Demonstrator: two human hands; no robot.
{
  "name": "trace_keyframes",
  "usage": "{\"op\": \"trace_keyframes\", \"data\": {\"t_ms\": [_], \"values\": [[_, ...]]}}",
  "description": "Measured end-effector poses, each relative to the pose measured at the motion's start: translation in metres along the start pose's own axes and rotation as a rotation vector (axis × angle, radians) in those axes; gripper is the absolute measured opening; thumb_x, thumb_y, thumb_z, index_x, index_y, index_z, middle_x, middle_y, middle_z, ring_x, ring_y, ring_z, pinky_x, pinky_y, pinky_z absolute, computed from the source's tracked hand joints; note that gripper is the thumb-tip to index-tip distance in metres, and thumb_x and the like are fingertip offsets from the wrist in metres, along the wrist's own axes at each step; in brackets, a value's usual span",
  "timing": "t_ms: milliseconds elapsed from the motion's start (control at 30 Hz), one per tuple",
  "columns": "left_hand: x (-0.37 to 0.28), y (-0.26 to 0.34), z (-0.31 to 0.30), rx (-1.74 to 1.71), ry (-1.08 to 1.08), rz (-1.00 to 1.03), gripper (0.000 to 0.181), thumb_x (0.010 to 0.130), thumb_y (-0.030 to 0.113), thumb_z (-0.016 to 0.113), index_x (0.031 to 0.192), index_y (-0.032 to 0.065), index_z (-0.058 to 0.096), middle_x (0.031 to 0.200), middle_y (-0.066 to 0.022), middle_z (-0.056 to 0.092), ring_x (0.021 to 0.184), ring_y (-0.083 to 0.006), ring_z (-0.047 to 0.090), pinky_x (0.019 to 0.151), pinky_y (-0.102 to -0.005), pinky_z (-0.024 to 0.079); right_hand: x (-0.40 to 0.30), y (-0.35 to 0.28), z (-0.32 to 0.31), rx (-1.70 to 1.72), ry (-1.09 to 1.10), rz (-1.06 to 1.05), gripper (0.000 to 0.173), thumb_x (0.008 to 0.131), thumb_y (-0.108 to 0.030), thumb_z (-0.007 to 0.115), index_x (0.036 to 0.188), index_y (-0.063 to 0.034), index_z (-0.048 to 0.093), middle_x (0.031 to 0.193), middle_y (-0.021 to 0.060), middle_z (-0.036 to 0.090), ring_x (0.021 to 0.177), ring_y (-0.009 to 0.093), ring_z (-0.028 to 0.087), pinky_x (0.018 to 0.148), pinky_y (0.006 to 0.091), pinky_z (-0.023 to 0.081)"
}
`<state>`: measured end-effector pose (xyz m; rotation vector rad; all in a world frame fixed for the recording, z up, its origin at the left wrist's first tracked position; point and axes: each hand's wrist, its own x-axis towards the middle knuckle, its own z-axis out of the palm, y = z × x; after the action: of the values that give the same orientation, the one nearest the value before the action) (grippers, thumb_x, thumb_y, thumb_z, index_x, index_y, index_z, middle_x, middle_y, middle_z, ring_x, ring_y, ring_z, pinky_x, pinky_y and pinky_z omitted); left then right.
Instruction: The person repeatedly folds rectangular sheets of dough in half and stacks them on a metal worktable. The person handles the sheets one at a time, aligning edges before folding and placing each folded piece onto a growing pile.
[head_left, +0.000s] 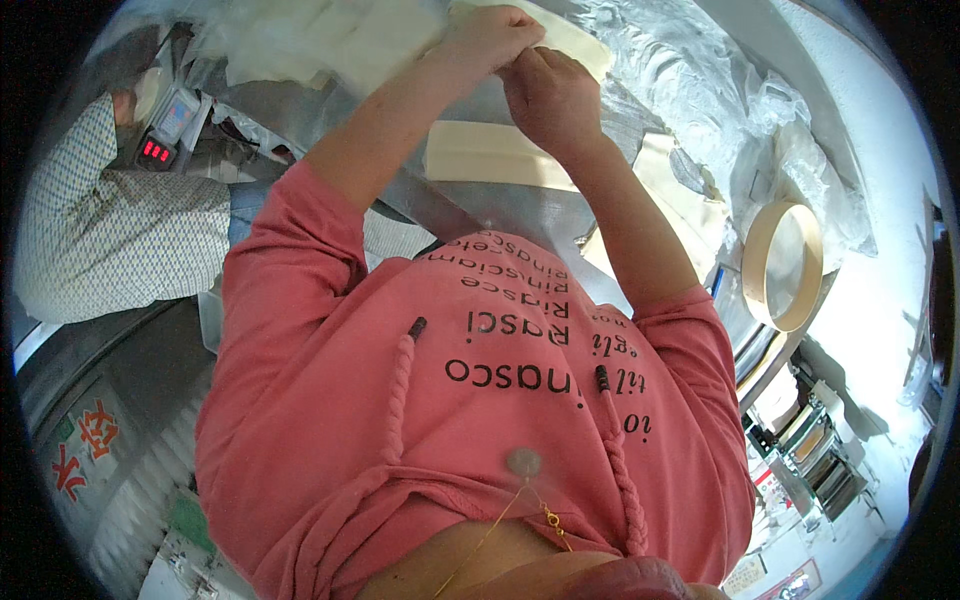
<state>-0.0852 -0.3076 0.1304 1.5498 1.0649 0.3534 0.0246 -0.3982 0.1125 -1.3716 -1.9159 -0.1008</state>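
My left hand (499, 37) is bent at the top centre, its fingers curled inward over a pale sheet of dough (581, 41). My right hand (553, 94) is just below and to the right, closed like a loose fist, with its fingertips meeting those of the left. Whether dough is pinched between the fingers is hidden. Below the hands, a flat, folded strip of dough (491, 159) lies across the metal worktop. Another pale sheet (330, 41) spreads over the upper left. More dough pieces (679, 225) lie beyond my right forearm.
Loose flour (675, 60) covers the upper right, near a crumpled clear plastic bag (814, 165). A round wooden-rimmed sieve (754, 259) stands at the right edge. At the left, a co-worker's patterned sleeve (71, 157) is beside a device with a red digital display (156, 152).
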Motion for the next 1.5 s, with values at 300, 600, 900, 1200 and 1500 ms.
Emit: {"op": "trace_keyframes", "data": {"t_ms": [300, 600, 900, 1200, 1500], "values": [[-0.026, 0.012, 0.007, -0.259, 0.038, -0.047, 0.017, 0.084, 0.016, 0.054, 0.086, -0.0004, 0.052, 0.068, -0.01, 0.056, 0.066, -0.0168, 0.056, 0.059, -0.0323, 0.045, -0.013, 0.002, -0.023, 0.203, -0.076, 0.161, 0.006, 0.077, -0.014, 0.06, 0.077, -0.0091, 0.057, 0.072, 0.0083, 0.059, 0.065, 0.031, 0.059, 0.056, 0.0393, 0.048], [-0.037, -0.05, -0.008, -0.21, -0.218, -0.541, 0.035, 0.081, 0.048, 0.057, 0.084, 0.0129, 0.057, 0.074, -0.0007, 0.058, 0.064, -0.0096, 0.055, 0.056, -0.026, 0.04, -0.037, -0.023, 0.017, -0.002, -0.105, -0.022, 0.007, 0.074, -0.011, 0.058, 0.079, -0.0095, 0.054, 0.07, 0.0084, 0.055, 0.066, 0.029, 0.058, 0.058, 0.0394, 0.047], [-0.051, -0.027, -0.019, 0.44, 0.208, 0.553, 0.027, 0.086, 0.027, 0.051, 0.095, 0.0021, 0.055, 0.071, -0.0147, 0.059, 0.068, -0.0241, 0.058, 0.063, -0.0377, 0.044, -0.026, 0.0, -0.003, 0.519, 0.095, 0.278, 0.02, 0.076, -0.012, 0.067, 0.091, -0.0058, 0.056, 0.084, 0.0085, 0.058, 0.08, 0.022, 0.058, 0.07, 0.0335, 0.046], [-0.048, 0.04, -0.024, 0.395, 0.006, 0.699, 0.016, 0.086, 0.015, 0.051, 0.079, 0.0003, 0.053, 0.064, -0.0124, 0.051, 0.059, -0.0194, 0.051, 0.056, -0.0346, 0.041, 0.016, 0.024, -0.035, 1.467, -0.394, 0.606, 0.046, 0.086, -0.019, 0.054, 0.124, 0.0046, 0.042, 0.112, 0.0237, 0.051, 0.103, 0.036, 0.05, 0.089, 0.0421, 0.038], [-0.051, 0.013, -0.027, -0.114, 0.174, 0.258, 0.023, 0.088, 0.02, 0.052, 0.075, 0.0009, 0.054, 0.06, -0.0031, 0.05, 0.057, -0.0128, 0.049, 0.052, -0.0302, 0.04, -0.092, 0.055, -0.03, 1.698, -0.716, 0.866, 0.051, 0.08, -0.021, 0.062, 0.121, 0.005, 0.047, 0.107, 0.0114, 0.059, 0.098, 0.019, 0.055, 0.088, 0.0314, 0.042]]}}
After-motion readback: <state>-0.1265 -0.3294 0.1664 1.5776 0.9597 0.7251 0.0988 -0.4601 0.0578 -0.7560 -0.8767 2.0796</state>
